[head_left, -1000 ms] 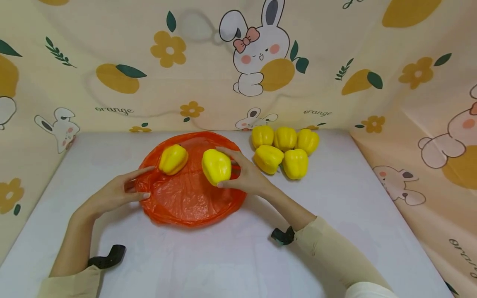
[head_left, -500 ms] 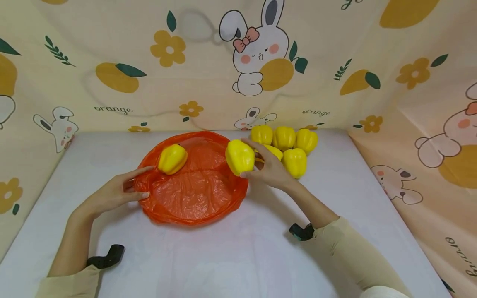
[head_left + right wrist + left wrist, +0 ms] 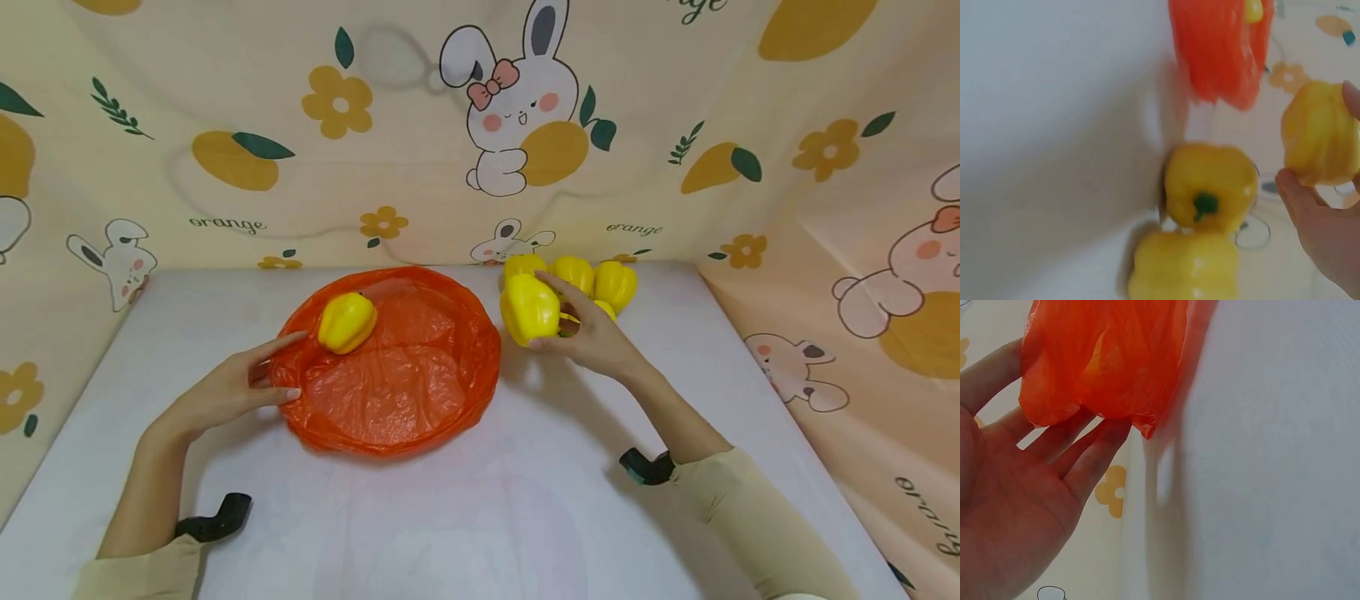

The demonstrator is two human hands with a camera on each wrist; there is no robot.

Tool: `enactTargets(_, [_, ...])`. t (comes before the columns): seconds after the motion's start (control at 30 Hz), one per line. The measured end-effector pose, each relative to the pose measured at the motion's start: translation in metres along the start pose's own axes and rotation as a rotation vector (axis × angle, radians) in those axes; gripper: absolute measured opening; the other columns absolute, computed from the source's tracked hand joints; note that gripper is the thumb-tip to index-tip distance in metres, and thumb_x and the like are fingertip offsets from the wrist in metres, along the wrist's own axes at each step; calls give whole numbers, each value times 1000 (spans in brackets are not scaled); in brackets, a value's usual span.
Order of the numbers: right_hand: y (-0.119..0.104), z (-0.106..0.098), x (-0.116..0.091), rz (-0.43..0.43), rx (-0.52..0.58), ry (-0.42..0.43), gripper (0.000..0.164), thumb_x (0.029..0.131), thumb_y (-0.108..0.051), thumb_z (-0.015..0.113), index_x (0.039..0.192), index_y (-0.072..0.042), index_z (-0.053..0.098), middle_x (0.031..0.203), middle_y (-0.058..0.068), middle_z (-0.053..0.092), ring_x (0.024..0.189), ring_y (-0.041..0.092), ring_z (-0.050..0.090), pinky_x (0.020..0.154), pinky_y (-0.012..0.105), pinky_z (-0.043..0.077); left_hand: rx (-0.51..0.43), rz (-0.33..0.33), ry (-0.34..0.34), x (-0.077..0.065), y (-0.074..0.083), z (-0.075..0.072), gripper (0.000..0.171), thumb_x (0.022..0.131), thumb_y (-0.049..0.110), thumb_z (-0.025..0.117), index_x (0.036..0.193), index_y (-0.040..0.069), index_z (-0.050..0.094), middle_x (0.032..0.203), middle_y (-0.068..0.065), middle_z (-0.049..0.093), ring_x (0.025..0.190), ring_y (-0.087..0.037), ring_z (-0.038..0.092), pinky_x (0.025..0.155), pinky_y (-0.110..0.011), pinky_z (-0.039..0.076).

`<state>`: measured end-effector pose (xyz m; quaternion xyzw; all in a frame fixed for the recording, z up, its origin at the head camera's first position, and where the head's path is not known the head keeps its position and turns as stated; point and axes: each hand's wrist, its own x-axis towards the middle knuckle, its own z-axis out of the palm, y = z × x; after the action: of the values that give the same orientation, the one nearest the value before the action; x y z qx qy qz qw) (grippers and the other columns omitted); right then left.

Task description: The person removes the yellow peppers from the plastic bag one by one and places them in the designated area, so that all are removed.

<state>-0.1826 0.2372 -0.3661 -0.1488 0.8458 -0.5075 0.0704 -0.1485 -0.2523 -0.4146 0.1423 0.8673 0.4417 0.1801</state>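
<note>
A round orange-red plastic bag (image 3: 382,437) lies with its mouth spread wide on the white table. One yellow bell pepper (image 3: 347,322) rests inside it, toward the left. My left hand (image 3: 225,390) touches the bag's left side with spread, fairly straight fingers, as the left wrist view confirms against the bag wall (image 3: 1129,375). To the right of the bag, my right hand (image 3: 600,346) grips another yellow bell pepper (image 3: 529,310) above the table. In the right wrist view, this held pepper (image 3: 1317,134) sits between thumb and fingertips.
Several more yellow bell peppers (image 3: 616,286) stand grouped at the back right, partly hidden by my right hand and its pepper. A patterned cloth (image 3: 420,125) with rabbits and flowers hangs behind the table (image 3: 420,525) and along its right side.
My right hand has carried its pepper rightward from over the bag to just in front of the grouped peppers. The left hand stays at the bag's left side.
</note>
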Motion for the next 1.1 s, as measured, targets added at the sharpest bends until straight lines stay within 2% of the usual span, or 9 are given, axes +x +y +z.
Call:
enactTargets(0.2, [2, -24, -8, 33, -39, 12, 90, 81, -18, 84, 154, -31, 34, 153, 1, 34, 131, 30, 46, 111, 49, 39, 7, -9, 2, 2, 2, 0, 79, 92, 34, 72, 157, 16, 31, 155, -26, 32, 131, -47, 43, 98, -59, 48])
enactTargets(0.33, [4, -36, -14, 52, -75, 19, 89, 83, -18, 83, 155, -31, 33, 155, 2, 32, 133, 31, 44, 112, 49, 38, 22, 7, 0, 3, 3, 0, 78, 92, 33, 71, 156, 14, 31, 153, -26, 33, 128, -47, 45, 96, -58, 49])
enactTargets(0.67, [21, -65, -27, 43, -133, 55, 91, 85, -13, 80, 157, -28, 28, 158, 3, 30, 133, 32, 44, 111, 50, 38, 20, -6, 4, 2, 5, 0, 75, 93, 30, 70, 156, 15, 33, 155, -26, 31, 134, -49, 38, 101, -64, 42])
enactTargets(0.77, [26, -74, -31, 46, -165, 76, 91, 85, -13, 80, 157, -28, 27, 159, 2, 30, 132, 32, 45, 109, 40, 42, 24, -5, 5, 2, 6, 0, 74, 93, 30, 70, 156, 16, 33, 155, -26, 32, 134, -48, 37, 101, -65, 42])
enactTargets(0.93, [33, -85, -39, 41, -180, 96, 91, 85, -13, 80, 157, -30, 27, 158, 3, 30, 129, 34, 46, 97, 11, 43, 26, -6, -2, 3, 5, 1, 74, 93, 30, 70, 155, 16, 33, 154, -25, 33, 133, -47, 39, 99, -63, 44])
enactTargets(1.1, [42, -97, -43, 63, -175, 115, 91, 85, -12, 80, 157, -26, 27, 157, 3, 31, 128, 32, 45, 91, 5, 42, 23, -12, -6, 3, 3, 1, 74, 93, 30, 70, 156, 16, 33, 155, -25, 32, 135, -46, 37, 101, -65, 42])
